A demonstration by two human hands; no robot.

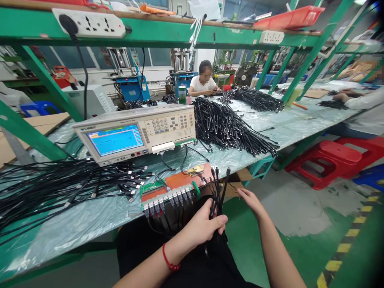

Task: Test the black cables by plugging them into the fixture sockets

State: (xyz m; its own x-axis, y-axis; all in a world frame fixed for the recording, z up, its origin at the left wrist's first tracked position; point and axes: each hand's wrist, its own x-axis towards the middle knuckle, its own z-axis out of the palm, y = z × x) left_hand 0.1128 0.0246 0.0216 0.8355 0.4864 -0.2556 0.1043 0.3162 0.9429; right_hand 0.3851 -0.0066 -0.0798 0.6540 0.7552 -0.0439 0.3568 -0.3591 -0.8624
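Head view: near the desk [78, 224] edge, my left grip [207, 226] is wrapped around black cables [224, 190], plugs [228, 170] upward; I judge them light, bendy, stiffer at the ends, best pinched just below those; my right grip [250, 200] is spread, nothing held

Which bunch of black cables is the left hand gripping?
The small bunch whose connectors point up from the left hand; the left pile, the middle pile beside the benchtop tester and the far pile lie on the bench.
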